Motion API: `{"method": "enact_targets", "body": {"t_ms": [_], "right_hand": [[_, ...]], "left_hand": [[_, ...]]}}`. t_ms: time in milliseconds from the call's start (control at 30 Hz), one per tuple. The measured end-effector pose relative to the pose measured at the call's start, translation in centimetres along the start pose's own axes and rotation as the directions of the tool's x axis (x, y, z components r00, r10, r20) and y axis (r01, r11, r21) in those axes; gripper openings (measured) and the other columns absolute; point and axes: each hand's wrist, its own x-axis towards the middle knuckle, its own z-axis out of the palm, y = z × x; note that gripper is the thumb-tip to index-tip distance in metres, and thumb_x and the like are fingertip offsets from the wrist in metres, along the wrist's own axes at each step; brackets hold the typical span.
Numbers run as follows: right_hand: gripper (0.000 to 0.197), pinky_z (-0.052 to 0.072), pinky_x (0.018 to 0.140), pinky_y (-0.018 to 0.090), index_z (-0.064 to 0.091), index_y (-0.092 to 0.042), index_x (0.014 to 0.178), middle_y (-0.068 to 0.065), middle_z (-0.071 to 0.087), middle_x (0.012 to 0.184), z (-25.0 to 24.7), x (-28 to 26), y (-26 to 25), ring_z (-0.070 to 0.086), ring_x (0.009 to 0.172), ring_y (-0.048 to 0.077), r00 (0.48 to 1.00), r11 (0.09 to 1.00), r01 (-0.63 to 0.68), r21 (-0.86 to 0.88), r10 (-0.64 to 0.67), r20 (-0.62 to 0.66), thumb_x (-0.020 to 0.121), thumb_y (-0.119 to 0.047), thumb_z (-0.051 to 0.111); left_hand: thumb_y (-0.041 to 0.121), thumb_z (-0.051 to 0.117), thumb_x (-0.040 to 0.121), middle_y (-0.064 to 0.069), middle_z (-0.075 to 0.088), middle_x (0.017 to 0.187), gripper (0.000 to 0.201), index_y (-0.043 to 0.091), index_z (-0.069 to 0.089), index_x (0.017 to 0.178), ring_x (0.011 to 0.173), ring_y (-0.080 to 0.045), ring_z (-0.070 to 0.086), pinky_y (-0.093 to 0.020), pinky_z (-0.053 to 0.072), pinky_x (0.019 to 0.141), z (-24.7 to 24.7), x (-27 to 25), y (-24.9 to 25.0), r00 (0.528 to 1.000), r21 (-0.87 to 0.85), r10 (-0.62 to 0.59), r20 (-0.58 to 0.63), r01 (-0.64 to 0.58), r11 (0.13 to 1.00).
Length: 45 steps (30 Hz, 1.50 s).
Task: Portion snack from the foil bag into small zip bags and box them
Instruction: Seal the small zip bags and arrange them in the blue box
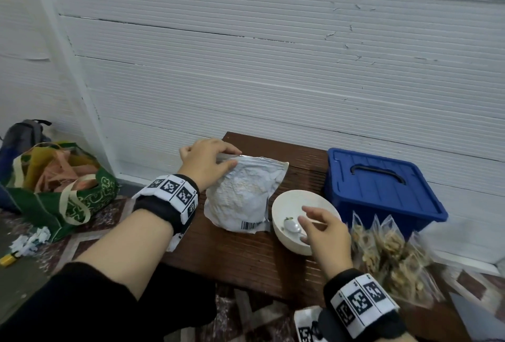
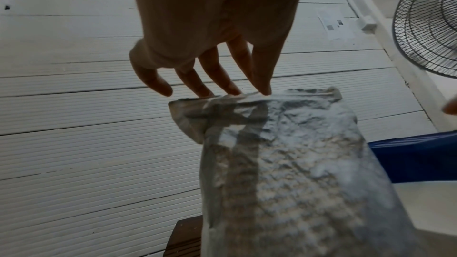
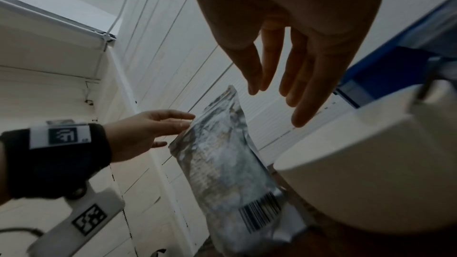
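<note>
Currently the foil bag (image 1: 243,197) lies on the low brown table (image 1: 240,257), just left of the white bowl (image 1: 287,202). The left hand (image 1: 203,162) rests straight, slightly spread fingers (image 2: 262,77) on the bag's top edge. The right hand (image 1: 326,232) hovers over the bowl, fingers relaxed, above a spoon (image 1: 292,227). Filled zip bags (image 1: 388,248) stand before the lidded blue box (image 1: 382,186).
</note>
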Motion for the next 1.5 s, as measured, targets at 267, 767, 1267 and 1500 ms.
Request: {"method": "enact_targets", "body": {"t_ms": [267, 767, 1267, 1500], "right_hand": [[0.016, 0.056, 0.062, 0.033, 0.062, 0.005, 0.102, 0.016, 0.063, 0.094, -0.7, -3.8, 3.9, 0.064, 0.086, 0.027, 0.9, 0.86, -0.433, 0.271, 0.431, 0.07, 0.091, -0.007, 0.061], [0.048, 0.053, 0.074, 0.039, 0.036, -0.004, 0.139, 0.031, 0.049, 0.128, 3.1, -2.1, 3.6, 0.062, 0.098, 0.043, 0.766, 0.557, -0.514, 0.653, 0.64, 0.057, 0.097, -0.018, 0.053], [0.049, 0.057, 0.052, 0.033, 0.032, -0.009, 0.143, 0.021, 0.049, 0.134, 2.2, -1.5, 4.7, 0.064, 0.082, 0.03, 0.762, 0.544, -0.537, 0.645, 0.641, 0.093, 0.097, -0.004, 0.045], [0.042, 0.059, 0.058, 0.04, 0.034, -0.01, 0.138, 0.022, 0.048, 0.13, 1.9, -2.7, 3.9, 0.064, 0.084, 0.035, 0.743, 0.566, -0.66, 0.494, 0.589, 0.317, 0.097, -0.002, 0.041]], "left_hand": [[0.039, 0.064, 0.089, 0.012, 0.056, 0.129, 0.023, 0.042, 0.063, 0.112, 0.125, -0.015, 0.046, -0.039, 0.03, 0.096, 0.2, -1.3, 0.7, 0.996, 0.05, -0.034, 0.081, 0.03, 0.998], [0.025, 0.068, 0.087, 0.007, 0.061, 0.12, 0.03, 0.039, 0.062, 0.113, 0.117, -0.018, 0.052, -0.051, 0.042, 0.1, 1.2, -1.3, -0.2, 0.996, -0.078, -0.011, 0.094, 0.019, 0.997], [0.026, 0.057, 0.096, 0.008, 0.054, 0.104, 0.01, 0.025, 0.066, 0.098, 0.104, -0.016, 0.05, -0.037, 0.027, 0.084, 1.5, 2.2, 0.7, 0.99, 0.082, -0.133, -0.054, 0.138, 0.987], [0.02, 0.06, 0.094, 0.005, 0.049, 0.096, 0.015, 0.029, 0.058, 0.083, 0.102, -0.023, 0.054, -0.052, 0.039, 0.099, 1.5, 6.4, -0.3, 0.99, 0.08, -0.139, 0.006, 0.139, 0.987]]}}
